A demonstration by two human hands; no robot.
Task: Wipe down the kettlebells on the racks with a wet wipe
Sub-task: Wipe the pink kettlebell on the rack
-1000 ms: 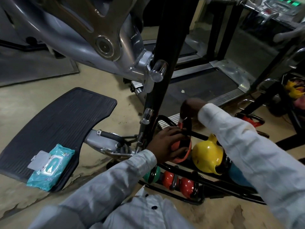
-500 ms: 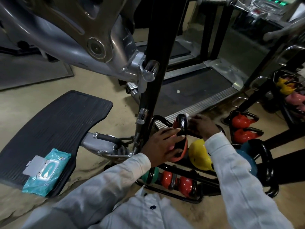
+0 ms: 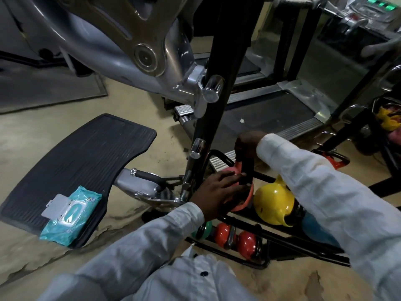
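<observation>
Kettlebell (image 3: 248, 195), orange with a black handle (image 3: 247, 168), stands at the left end of the upper shelf of the low black rack (image 3: 280, 230), tight against a black upright post (image 3: 208, 118). My left hand (image 3: 219, 192) lies flat on its round body, fingers straight and close together, pressing on it. My right hand (image 3: 247, 144) sits on top of the handle and grips it; I see only the back of that hand, so I cannot tell how each finger lies.

Just beside it on the same shelf sits a yellow kettlebell (image 3: 273, 205), then a blue one (image 3: 314, 230), mostly hidden by my right sleeve (image 3: 329, 198). The lower shelf holds small weights in a row: one green (image 3: 205, 230), then two red (image 3: 223, 234).

To my left, a teal pack of wipes (image 3: 69, 216) lies on a ribbed black footplate (image 3: 82, 161), its white lid flipped open. Beyond the rack is a treadmill (image 3: 267, 118), and to the right, on the floor, a red kettlebell (image 3: 333, 162).
</observation>
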